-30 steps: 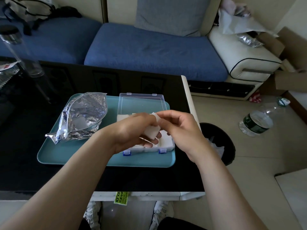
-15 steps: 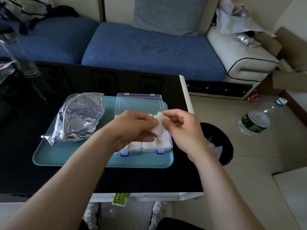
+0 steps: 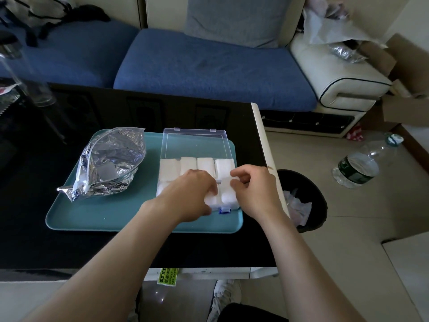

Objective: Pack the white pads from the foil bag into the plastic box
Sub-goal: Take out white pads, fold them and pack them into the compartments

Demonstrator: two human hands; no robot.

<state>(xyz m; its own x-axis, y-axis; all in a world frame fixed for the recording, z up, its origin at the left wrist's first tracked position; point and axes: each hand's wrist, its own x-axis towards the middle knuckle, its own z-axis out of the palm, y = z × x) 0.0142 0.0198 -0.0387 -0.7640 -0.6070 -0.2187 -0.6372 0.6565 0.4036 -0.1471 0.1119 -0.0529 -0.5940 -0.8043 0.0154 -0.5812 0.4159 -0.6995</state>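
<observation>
One white pad [image 3: 226,185] is pinched by the right hand [image 3: 254,191] in the near right corner of the plastic box [image 3: 196,145]; whether the left hand [image 3: 190,196] grips it cannot be told.

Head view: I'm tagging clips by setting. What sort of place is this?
Probably a home living room: a blue cushioned sofa behind the glossy black low table, and a round black waste bin on the tiled floor beside it.

Soft daylight on my feed, brighter over the floor [image 3: 352,228] at right. Black table [image 3: 69,242] reads nearly featureless, foil bag [image 3: 111,163] glints, edges bow.
</observation>
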